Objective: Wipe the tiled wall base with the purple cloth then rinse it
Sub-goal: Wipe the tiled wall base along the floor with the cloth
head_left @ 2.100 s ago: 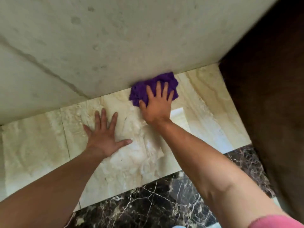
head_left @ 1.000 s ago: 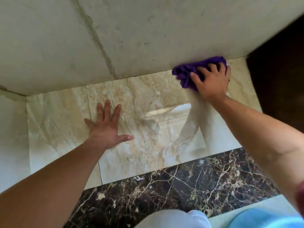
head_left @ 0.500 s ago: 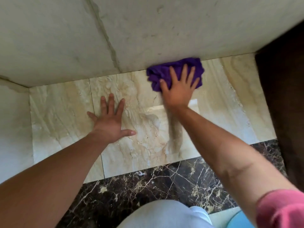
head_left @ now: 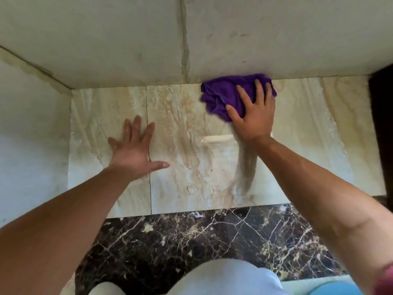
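A bunched purple cloth [head_left: 221, 94] lies where the cream marble floor tiles [head_left: 182, 133] meet the pale tiled wall [head_left: 255, 39]. My right hand [head_left: 254, 118] presses flat on the cloth's right part, fingers spread toward the wall, thumb over the cloth's lower edge. Further left, my left hand [head_left: 133, 152] rests palm down on the floor tiles with fingers apart, holding nothing, across a tile joint.
A dark veined marble strip [head_left: 212, 237] runs below the cream tiles. A side wall [head_left: 27, 124] closes the left corner. A dark brown surface [head_left: 382, 128] stands at the right edge. My knees in light trousers [head_left: 223, 277] show at the bottom.
The right hand swept the cloth along the wall base to the right, then back left; now its fingers lie more over the cloth. The left hand stays planted. The view shifted.
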{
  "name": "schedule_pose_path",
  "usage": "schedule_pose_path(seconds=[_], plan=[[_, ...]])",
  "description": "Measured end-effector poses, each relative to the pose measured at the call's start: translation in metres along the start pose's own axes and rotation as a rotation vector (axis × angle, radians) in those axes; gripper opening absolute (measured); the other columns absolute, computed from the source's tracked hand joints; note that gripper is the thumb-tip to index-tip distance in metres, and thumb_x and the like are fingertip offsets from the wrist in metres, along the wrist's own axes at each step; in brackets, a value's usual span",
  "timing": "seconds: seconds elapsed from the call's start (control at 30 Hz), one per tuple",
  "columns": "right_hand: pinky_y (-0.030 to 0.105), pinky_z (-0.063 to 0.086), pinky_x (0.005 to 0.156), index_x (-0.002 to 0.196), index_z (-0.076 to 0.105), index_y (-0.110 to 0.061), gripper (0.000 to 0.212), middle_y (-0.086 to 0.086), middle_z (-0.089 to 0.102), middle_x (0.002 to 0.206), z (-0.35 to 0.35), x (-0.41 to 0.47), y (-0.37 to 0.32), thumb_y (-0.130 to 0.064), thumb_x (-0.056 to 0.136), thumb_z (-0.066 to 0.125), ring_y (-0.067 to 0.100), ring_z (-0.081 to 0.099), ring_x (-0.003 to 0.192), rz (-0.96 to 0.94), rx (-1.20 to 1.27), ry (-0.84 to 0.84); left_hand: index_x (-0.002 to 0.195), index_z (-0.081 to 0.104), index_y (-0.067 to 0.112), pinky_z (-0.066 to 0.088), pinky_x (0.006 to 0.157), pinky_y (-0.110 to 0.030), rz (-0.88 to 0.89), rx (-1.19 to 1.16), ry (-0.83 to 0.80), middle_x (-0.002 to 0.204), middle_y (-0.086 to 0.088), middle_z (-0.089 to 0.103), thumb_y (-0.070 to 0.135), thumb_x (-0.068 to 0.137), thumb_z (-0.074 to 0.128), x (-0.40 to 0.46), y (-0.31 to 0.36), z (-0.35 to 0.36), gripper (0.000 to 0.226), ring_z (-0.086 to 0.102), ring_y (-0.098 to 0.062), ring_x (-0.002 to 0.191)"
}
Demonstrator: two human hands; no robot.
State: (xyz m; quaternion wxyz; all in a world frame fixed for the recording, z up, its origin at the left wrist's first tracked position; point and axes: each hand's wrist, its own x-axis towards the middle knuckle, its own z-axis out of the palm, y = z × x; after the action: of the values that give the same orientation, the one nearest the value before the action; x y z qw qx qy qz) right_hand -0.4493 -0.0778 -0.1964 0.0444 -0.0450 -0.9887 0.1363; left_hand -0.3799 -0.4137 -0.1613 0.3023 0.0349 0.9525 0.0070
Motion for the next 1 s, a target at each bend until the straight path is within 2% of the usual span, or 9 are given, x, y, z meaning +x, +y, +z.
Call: schedule_pose_path(seconds=[0.2, 0.33, 0.43, 0.5, 0.57, 0.67, 0.73, 0.83, 1.0], plan=[[0.06, 0.017, 0.12, 0.148, 0.047, -0.038, 0.063, 0.016, 0.035, 0.16, 0.036, -0.011, -0.119, -0.068, 0.093, 0.04, 0.045, 0.021, 0.149, -0.007, -0.041, -0.105, 0.158, -0.009, 0.034, 0.014, 0.113, -0.075, 0.004, -0.032, 0.018, 0.166, -0.004, -0.024, 0.085, 0.071, 0.054, -0.012, -0.003, 0.011, 0.119, -0.018, -0.033, 0.153], [0.069, 0.012, 0.117, 0.154, 0.036, -0.034, 0.069, 0.021, 0.025, 0.163, 0.046, -0.013, -0.17, -0.068, 0.094, 0.035, 0.051, 0.012, 0.15, -0.082, -0.127, -0.234, 0.151, -0.024, 0.043, 0.01, 0.113, -0.075, -0.012, -0.066, -0.082, 0.158, 0.004, -0.043, 0.085, 0.071, 0.054, -0.02, -0.018, 0.012, 0.119, -0.033, -0.028, 0.149], [0.068, 0.017, 0.115, 0.154, 0.036, -0.031, 0.073, 0.02, 0.029, 0.161, 0.032, -0.006, -0.163, -0.071, 0.093, 0.034, 0.052, 0.021, 0.146, -0.184, -0.214, -0.274, 0.153, -0.018, 0.044, 0.014, 0.114, -0.071, 0.028, -0.023, -0.117, 0.162, 0.003, -0.035, 0.078, 0.074, 0.06, -0.016, -0.022, -0.003, 0.117, -0.024, -0.028, 0.152], [0.065, 0.021, 0.114, 0.148, 0.046, -0.03, 0.074, 0.018, 0.041, 0.152, 0.016, 0.003, -0.14, -0.075, 0.091, 0.033, 0.048, 0.036, 0.137, -0.238, -0.248, -0.234, 0.157, -0.001, 0.04, 0.014, 0.116, -0.07, 0.043, 0.001, -0.04, 0.168, 0.001, -0.017, 0.07, 0.08, 0.062, -0.02, -0.029, -0.011, 0.105, -0.011, -0.028, 0.155], [0.063, 0.024, 0.114, 0.141, 0.054, -0.026, 0.077, 0.02, 0.049, 0.142, -0.001, 0.009, -0.104, -0.079, 0.087, 0.035, 0.046, 0.043, 0.131, -0.224, -0.281, -0.167, 0.157, 0.006, 0.041, 0.008, 0.117, -0.071, 0.014, -0.004, 0.024, 0.169, -0.001, -0.011, 0.068, 0.081, 0.063, -0.025, -0.043, -0.009, 0.099, -0.011, -0.03, 0.155], [0.065, 0.017, 0.119, 0.149, 0.044, -0.024, 0.08, 0.023, 0.033, 0.157, -0.008, 0.003, -0.065, -0.076, 0.088, 0.041, 0.047, 0.027, 0.145, -0.198, -0.283, -0.153, 0.154, -0.003, 0.051, 0.003, 0.116, -0.072, -0.025, -0.061, 0.006, 0.166, 0.002, -0.023, 0.074, 0.075, 0.064, -0.032, -0.08, 0.005, 0.106, -0.02, -0.032, 0.153], [0.066, 0.015, 0.12, 0.155, 0.033, -0.033, 0.076, 0.018, 0.023, 0.165, -0.002, -0.007, -0.064, -0.071, 0.09, 0.042, 0.047, 0.016, 0.15, -0.217, -0.184, -0.165, 0.152, -0.008, 0.054, 0.008, 0.116, -0.072, -0.006, -0.102, -0.008, 0.165, 0.004, -0.028, 0.076, 0.072, 0.065, -0.032, -0.09, 0.01, 0.11, -0.022, -0.033, 0.152], [0.067, 0.007, 0.12, 0.153, 0.034, -0.042, 0.065, 0.012, 0.028, 0.164, 0.02, -0.016, -0.099, -0.069, 0.094, 0.04, 0.045, 0.012, 0.152, -0.191, -0.105, -0.143, 0.152, -0.015, 0.05, 0.006, 0.115, -0.072, -0.01, -0.122, -0.049, 0.162, 0.001, -0.036, 0.08, 0.064, 0.068, -0.03, -0.084, 0.014, 0.124, -0.027, -0.037, 0.149], [0.068, 0.01, 0.118, 0.147, 0.047, -0.041, 0.057, 0.014, 0.04, 0.158, 0.049, -0.013, -0.168, -0.065, 0.096, 0.04, 0.049, 0.021, 0.149, -0.218, -0.084, -0.139, 0.151, -0.028, 0.04, 0.005, 0.113, -0.076, -0.043, -0.071, -0.058, 0.156, -0.01, -0.044, 0.085, 0.06, 0.065, -0.029, -0.071, 0.022, 0.138, -0.031, -0.045, 0.146]])
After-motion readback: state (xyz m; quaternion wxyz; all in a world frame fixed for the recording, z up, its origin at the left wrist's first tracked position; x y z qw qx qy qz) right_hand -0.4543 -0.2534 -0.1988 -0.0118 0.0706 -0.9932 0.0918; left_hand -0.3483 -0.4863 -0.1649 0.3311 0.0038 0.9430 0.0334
